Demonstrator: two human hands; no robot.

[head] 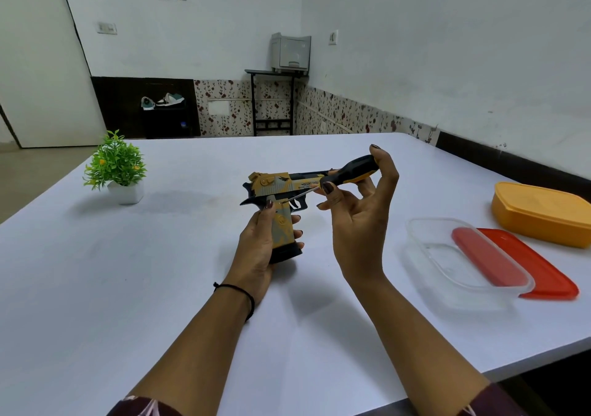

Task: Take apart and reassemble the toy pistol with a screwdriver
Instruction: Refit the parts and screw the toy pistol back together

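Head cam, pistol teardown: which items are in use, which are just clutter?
In use: toy pistol, gripped by the left hand; screwdriver, held in the right hand, tip at the pistol's frame.
Lying about: clear container, red lid, orange box, potted plant, all on the table.

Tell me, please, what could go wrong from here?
The tip of the screwdriver sits beside the thumb of the left hand gripping the toy pistol; a slip could jab it.
The toy pistol is held above the table, away from the clear container; anything loosened might drop and roll away.
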